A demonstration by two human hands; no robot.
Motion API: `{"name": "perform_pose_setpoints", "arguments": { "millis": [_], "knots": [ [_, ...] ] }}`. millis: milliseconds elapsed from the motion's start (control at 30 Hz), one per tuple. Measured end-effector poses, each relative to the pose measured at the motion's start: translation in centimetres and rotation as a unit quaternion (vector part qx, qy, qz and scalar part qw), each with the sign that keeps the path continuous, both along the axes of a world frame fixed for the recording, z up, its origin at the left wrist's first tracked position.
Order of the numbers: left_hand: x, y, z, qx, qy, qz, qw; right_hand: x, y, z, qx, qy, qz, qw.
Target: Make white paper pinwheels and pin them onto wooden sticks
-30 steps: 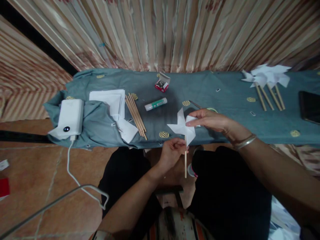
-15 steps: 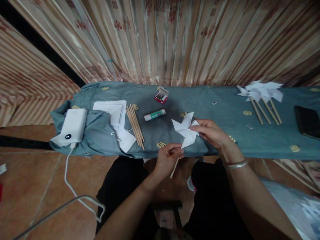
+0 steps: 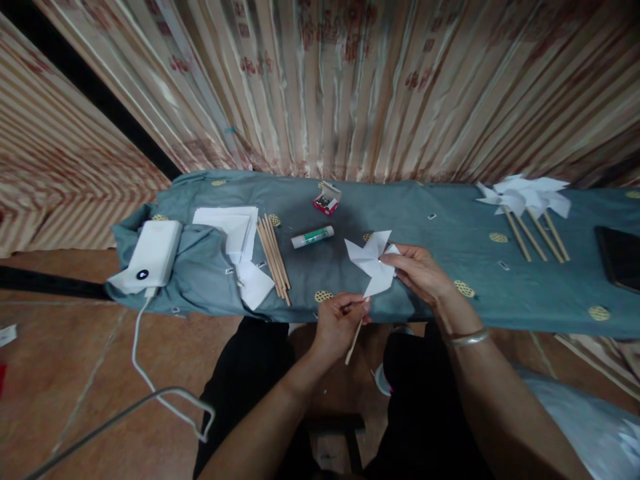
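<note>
A white paper pinwheel (image 3: 373,261) is held over the front edge of the cloth-covered table. My right hand (image 3: 417,270) pinches it near its centre, the thumb beside a small shiny pin head. My left hand (image 3: 339,327) is closed around a thin wooden stick (image 3: 354,343), whose lower end sticks out below the fingers. The stick's upper part is hidden behind the paper. Beyond the hands lie a glue stick (image 3: 313,237) with a green label and a small open red box (image 3: 327,199) of metal pins.
Several wooden sticks (image 3: 273,260) lie beside white paper sheets (image 3: 227,230). A white power bank (image 3: 155,257) with a cable sits at the left. Several pinwheels (image 3: 525,193) on sticks rest at the right, near a dark phone (image 3: 620,257). A pleated curtain (image 3: 350,87) hangs behind the table.
The whole view has shifted slightly, so the table sits a little lower in the picture. Both hands keep their hold on the pinwheel and stick, with hardly any movement.
</note>
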State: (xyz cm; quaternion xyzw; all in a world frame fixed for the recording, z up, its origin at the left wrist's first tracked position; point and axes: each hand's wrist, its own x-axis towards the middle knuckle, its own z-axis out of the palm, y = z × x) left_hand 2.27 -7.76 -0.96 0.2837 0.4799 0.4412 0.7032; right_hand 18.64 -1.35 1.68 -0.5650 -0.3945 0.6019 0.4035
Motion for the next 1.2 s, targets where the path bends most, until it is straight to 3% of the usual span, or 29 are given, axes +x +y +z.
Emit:
{"name": "perform_pose_setpoints", "arguments": {
  "millis": [667, 933, 1200],
  "knots": [
    [-0.1, 0.7, -0.3, -0.06, -0.057, -0.024, 0.996, 0.7, 0.6, 0.9, -0.015, 0.05, 0.012, 0.999],
    [0.1, 1.4, -0.4, -0.042, -0.074, -0.005, 0.996, 1.7, 1.0, 0.4, 0.008, 0.084, -0.052, 0.995],
    [0.6, 2.7, -0.1, 0.017, -0.02, -0.001, 1.0, 1.9, 1.2, 0.4, 0.049, 0.12, -0.141, 0.981]
  ]
}}
